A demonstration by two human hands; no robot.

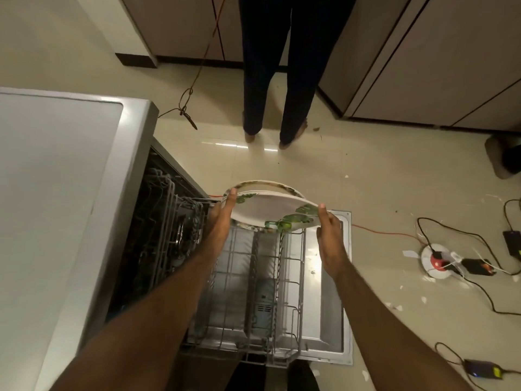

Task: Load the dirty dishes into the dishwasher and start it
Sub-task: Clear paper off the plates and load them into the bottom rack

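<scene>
Two stacked plates (270, 207), the near one white with green leaf prints and the one behind it brown-stained at the rim, are held tilted in the air between both hands. The left hand (222, 218) is closed on the left edge of the plates, with the thumb laid over the rim and the fingers hidden beneath. The right hand (329, 230) is closed on the right edge in the same way, with the thumb tip seen at the rim. The plates are held above the far end of the lower rack (253, 280), which is drawn out over the lowered door (327, 280) of the dishwasher (93, 210). No dishes can be seen in the wire slots of the rack. Dark wirework is seen inside the open cavity, but its contents cannot be made out. On the pale floor (366, 170) an orange cable (380, 230) is run from behind the door towards a round socket block (438, 261), into which black cables (479, 238) and chargers are plugged. A second person (279, 80), in dark trousers and barefoot, is seen standing beyond the plates, facing the cabinets (423, 66).
</scene>
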